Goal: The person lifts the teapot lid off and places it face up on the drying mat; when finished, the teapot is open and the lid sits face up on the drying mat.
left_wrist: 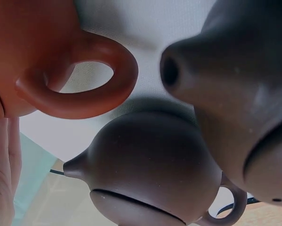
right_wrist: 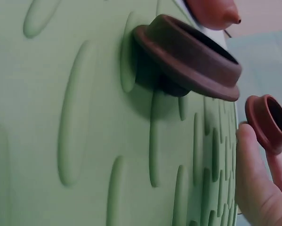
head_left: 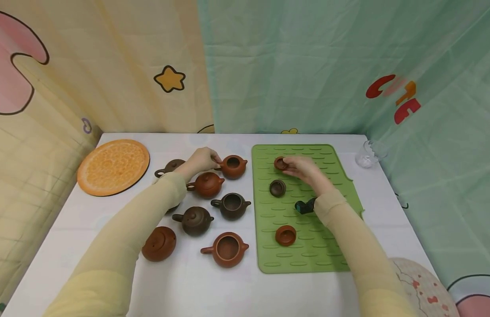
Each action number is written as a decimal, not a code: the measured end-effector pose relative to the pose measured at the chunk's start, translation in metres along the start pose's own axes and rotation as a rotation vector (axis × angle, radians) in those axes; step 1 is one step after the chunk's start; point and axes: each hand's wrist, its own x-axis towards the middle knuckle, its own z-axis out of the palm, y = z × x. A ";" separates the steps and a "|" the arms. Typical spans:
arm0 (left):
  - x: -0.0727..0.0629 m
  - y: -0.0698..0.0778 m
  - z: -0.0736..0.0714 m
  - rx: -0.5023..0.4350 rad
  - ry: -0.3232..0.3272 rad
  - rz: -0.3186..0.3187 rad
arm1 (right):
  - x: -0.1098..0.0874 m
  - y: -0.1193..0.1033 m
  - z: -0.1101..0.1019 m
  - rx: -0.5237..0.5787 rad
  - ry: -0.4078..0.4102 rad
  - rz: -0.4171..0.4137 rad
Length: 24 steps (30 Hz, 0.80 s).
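Observation:
At the back of the table my left hand (head_left: 202, 159) holds the handle of a reddish-brown teapot (head_left: 239, 171) with an uncovered opening. Its fingertips are hidden in the left wrist view behind a lidded red teapot (left_wrist: 32, 52). Over the far part of the green mat (head_left: 265, 259), my right hand (head_left: 302, 167) pinches a small red teapot lid (head_left: 279, 164), hollow side up. In the right wrist view that lid (right_wrist: 263, 123) sits between thumb and fingers. A dark brown lid (head_left: 277, 188) lies upturned on the mat nearer me, and another red lid (head_left: 286, 235) lies closer still.
Left of the mat stand an open dark teapot (head_left: 232, 206), an open red teapot (head_left: 227, 250) and several lidded teapots, including a dark one (head_left: 195, 221). An orange round mat (head_left: 114, 167) lies at the back left. A clear glass (head_left: 365, 156) stands at the right edge.

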 end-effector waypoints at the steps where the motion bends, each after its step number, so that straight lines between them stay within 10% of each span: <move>1: 0.000 0.000 0.000 -0.008 -0.001 -0.004 | 0.002 0.000 0.001 -0.012 -0.003 -0.001; 24: -0.001 -0.001 0.001 -0.019 0.001 -0.023 | 0.013 0.003 0.017 -0.263 0.070 0.005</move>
